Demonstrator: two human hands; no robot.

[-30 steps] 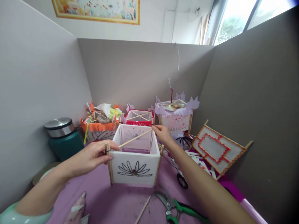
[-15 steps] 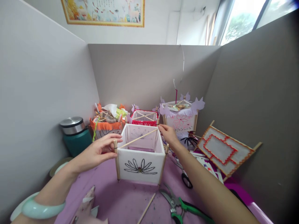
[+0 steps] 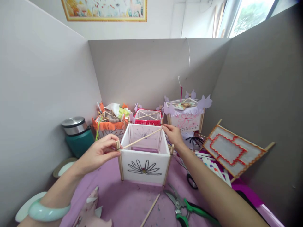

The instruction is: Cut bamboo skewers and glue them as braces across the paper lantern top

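Note:
A white box-shaped lantern (image 3: 144,174) with bamboo corner posts stands on the purple tabletop, open at the top. Its front panel bears a black outlined flower. Across its top runs a thin bamboo stick (image 3: 139,139), slanting from the front left corner to the back right one. My left hand (image 3: 104,153) pinches the front left corner post, thumb and fingers close to the stick's near end. At the back right corner, my right hand (image 3: 172,134) has its fingertips closed on the post by the stick's far end. What lies under those fingertips is partly hidden.
Pruning shears (image 3: 181,205) and a loose stick (image 3: 151,209) lie in front. Behind stand lanterns with orange (image 3: 111,126), red (image 3: 148,122) and purple (image 3: 187,113) fringes. A teal flask (image 3: 79,142) is at left; a red-trimmed panel (image 3: 236,151) leans at right.
My left fingers have drawn in and closed more tightly at the front left corner. My right hand stays at the back right corner. The camera view has shifted slightly.

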